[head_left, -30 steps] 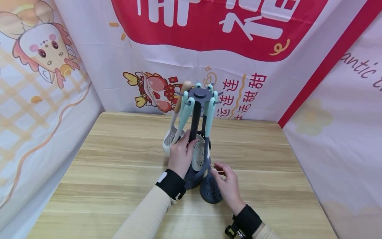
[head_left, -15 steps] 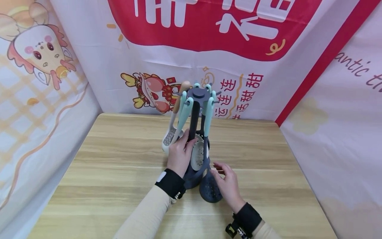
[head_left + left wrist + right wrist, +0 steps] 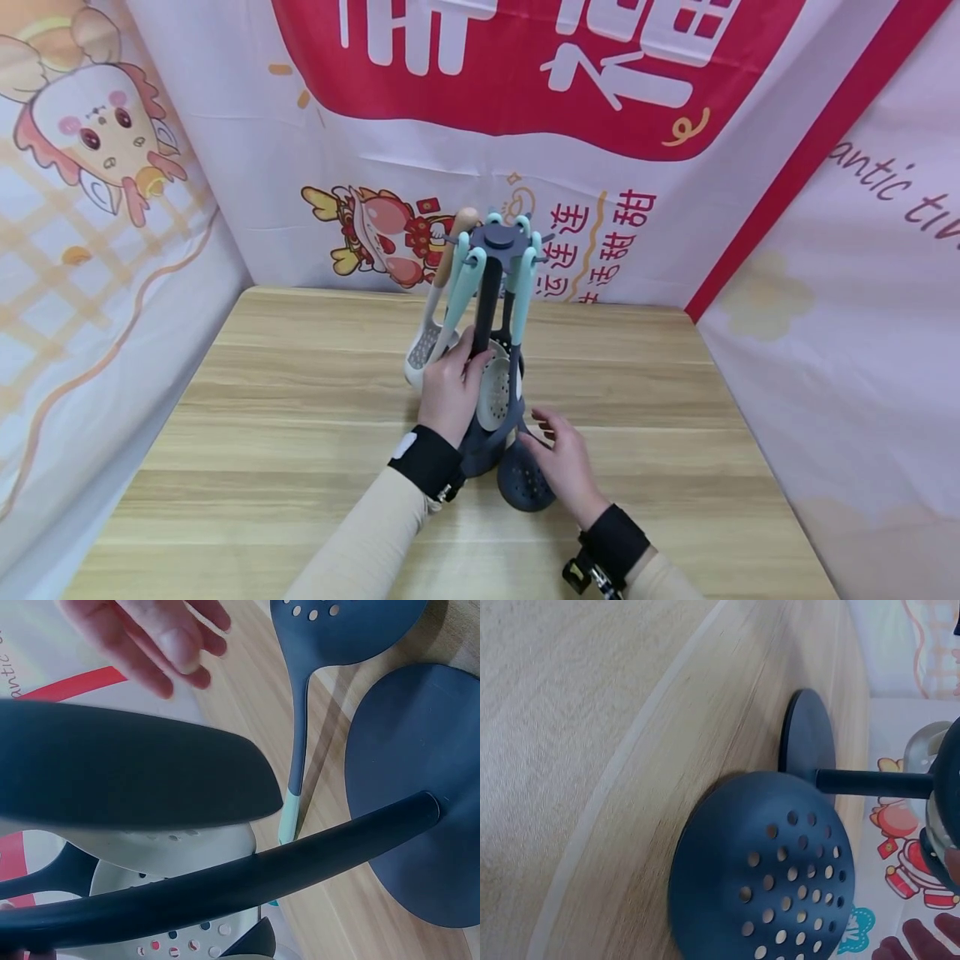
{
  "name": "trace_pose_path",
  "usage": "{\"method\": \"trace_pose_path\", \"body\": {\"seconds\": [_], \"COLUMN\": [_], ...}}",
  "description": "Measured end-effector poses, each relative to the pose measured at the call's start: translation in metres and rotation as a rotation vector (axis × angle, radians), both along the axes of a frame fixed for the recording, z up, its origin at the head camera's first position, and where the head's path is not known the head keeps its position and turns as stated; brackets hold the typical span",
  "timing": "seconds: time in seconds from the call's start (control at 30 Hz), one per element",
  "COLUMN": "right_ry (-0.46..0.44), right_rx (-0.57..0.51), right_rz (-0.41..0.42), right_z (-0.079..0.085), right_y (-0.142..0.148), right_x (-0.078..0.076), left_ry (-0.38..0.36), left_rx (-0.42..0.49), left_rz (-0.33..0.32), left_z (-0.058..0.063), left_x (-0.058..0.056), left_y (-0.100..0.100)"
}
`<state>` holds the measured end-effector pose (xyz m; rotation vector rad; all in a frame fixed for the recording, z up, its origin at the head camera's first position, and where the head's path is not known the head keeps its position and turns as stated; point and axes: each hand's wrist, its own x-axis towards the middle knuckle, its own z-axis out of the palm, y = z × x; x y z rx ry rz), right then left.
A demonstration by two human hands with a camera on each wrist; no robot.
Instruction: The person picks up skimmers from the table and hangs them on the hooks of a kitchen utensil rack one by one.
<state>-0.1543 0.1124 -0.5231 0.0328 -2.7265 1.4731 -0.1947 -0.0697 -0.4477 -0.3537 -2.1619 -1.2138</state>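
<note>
My left hand [image 3: 450, 392] grips the dark upright pole [image 3: 489, 304] of a utensil stand. Its round base [image 3: 412, 787] rests on the table. Several utensils hang from hooks on the stand's top disc [image 3: 498, 242]. Beside the base lies a dark skimmer [image 3: 525, 483] with a holed round head and a mint grip [image 3: 288, 817]. My right hand [image 3: 566, 467] hovers at the skimmer's right, fingers loosely bent; in the left wrist view they stand apart from it with nothing between them. The right wrist view shows the skimmer [image 3: 772, 862] up close, partly in front of the base [image 3: 808, 735].
A white perforated utensil with a wooden handle [image 3: 453, 250] hangs at the stand's left. A cream slotted spoon [image 3: 495, 392] and a mint-handled dark utensil [image 3: 525, 300] hang at its front. Printed cloth walls [image 3: 375, 142] enclose the wooden table [image 3: 315, 350] behind and at both sides.
My right hand has shifted slightly left over the skimmer. The left hand keeps its grip on the pole, and the whole head view has drifted a little.
</note>
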Motion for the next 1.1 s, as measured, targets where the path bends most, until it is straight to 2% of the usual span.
{"method": "trace_pose_path", "body": {"seconds": [0.27, 0.5, 0.93, 1.1], "right_ry": [-0.103, -0.134, -0.252, -0.258], "right_rx": [0.079, 0.134, 0.211, 0.221], "right_rz": [-0.001, 0.005, 0.016, 0.024], "right_z": [-0.009, -0.014, -0.030, -0.034], "right_y": [0.000, -0.003, -0.008, -0.008], "right_x": [-0.010, -0.021, -0.042, -0.048], "left_ry": [0.010, 0.003, 0.021, 0.038], "left_rx": [0.000, 0.001, -0.008, -0.016], "left_rz": [0.000, -0.004, -0.003, 0.005], "left_z": [-0.001, -0.001, -0.001, -0.002], "left_x": [0.001, 0.000, -0.001, -0.001], "left_y": [-0.001, -0.001, -0.002, -0.001]}}
